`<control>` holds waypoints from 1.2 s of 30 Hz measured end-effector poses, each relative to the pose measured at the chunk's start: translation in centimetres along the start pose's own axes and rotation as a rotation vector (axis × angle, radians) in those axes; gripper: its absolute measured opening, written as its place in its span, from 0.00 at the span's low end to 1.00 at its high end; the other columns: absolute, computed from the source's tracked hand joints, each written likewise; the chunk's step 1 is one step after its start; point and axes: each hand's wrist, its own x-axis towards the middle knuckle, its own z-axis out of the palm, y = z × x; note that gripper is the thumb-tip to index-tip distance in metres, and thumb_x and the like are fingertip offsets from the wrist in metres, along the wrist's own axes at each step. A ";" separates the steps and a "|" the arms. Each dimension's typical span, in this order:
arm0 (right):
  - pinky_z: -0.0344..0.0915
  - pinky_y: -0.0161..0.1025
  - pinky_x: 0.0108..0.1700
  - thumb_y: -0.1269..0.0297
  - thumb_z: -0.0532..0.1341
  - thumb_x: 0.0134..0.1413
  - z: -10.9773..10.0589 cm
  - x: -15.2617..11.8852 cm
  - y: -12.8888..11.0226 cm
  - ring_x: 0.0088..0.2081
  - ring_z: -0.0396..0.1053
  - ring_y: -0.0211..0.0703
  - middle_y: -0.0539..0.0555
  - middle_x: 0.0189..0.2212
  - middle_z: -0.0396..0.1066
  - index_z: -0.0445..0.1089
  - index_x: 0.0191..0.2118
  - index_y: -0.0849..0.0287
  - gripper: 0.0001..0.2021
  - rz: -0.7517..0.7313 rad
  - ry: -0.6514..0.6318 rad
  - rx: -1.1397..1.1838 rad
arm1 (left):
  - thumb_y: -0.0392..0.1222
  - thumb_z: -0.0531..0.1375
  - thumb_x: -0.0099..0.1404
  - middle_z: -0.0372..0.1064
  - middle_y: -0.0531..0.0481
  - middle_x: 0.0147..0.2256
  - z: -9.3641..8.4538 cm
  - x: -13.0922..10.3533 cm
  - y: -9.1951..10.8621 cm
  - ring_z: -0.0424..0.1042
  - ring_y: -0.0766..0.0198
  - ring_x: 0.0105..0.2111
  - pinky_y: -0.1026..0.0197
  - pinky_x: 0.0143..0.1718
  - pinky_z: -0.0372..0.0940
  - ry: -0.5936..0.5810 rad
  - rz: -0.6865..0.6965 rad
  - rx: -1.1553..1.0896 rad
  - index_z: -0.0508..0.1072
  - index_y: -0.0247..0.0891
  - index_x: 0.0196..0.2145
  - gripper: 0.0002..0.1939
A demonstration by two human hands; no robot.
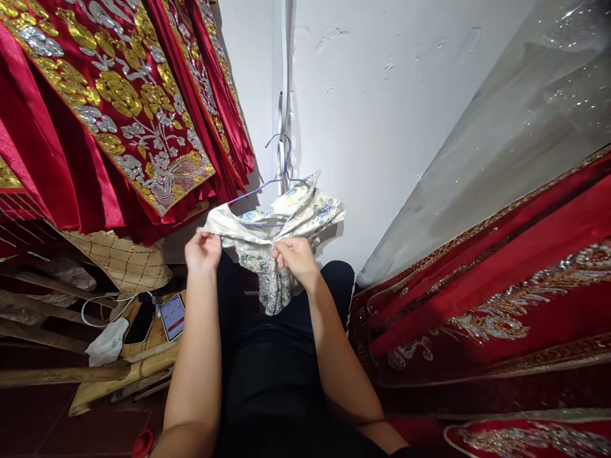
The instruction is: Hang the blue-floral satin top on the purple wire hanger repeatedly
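The left hand (203, 250) pinches the top's (272, 280) outer edge, the right (292, 256) its middle, fingers closed on cloth. It hangs on the hanger (287, 166) between them; bare wall (363, 127) lies beyond, red garments (109, 114) at left.

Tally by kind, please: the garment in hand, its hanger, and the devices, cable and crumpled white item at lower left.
Floral garment: 1
Purple hanger: 1
Handheld devices: 2 (lit phone, dark phone-like device)
White cable: 1
Crumpled white item: 1
Total: 6
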 end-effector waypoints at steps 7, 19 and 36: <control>0.54 0.32 0.22 0.63 0.58 0.52 -0.4 0.0 1.1 0.17 0.58 0.34 0.49 0.13 0.67 0.71 0.21 0.60 0.12 0.101 0.009 -0.023 | 0.36 0.66 0.56 0.65 0.53 0.21 -3.3 -3.7 -7.0 0.69 0.66 0.23 0.61 0.31 0.69 0.042 -0.320 0.353 0.69 0.34 0.25 0.09; 0.53 0.32 0.19 0.65 0.60 0.52 -7.2 -1.4 2.2 0.15 0.55 0.33 0.54 0.13 0.69 0.75 0.22 0.63 0.12 0.438 -0.477 -0.356 | 0.51 0.65 0.64 0.70 0.52 0.33 4.2 -7.6 -3.7 0.68 0.69 0.30 0.67 0.35 0.64 -0.413 -0.150 0.261 0.73 0.37 0.36 0.13; 0.69 0.36 0.26 0.54 0.60 0.56 -7.7 1.2 8.9 0.26 0.71 0.39 0.64 0.48 0.73 0.26 0.73 0.62 0.51 0.465 0.443 0.092 | 0.54 0.63 0.66 0.64 0.53 0.29 6.2 -11.1 -5.6 0.61 0.67 0.30 0.65 0.34 0.57 -0.755 -0.226 0.506 0.72 0.35 0.36 0.17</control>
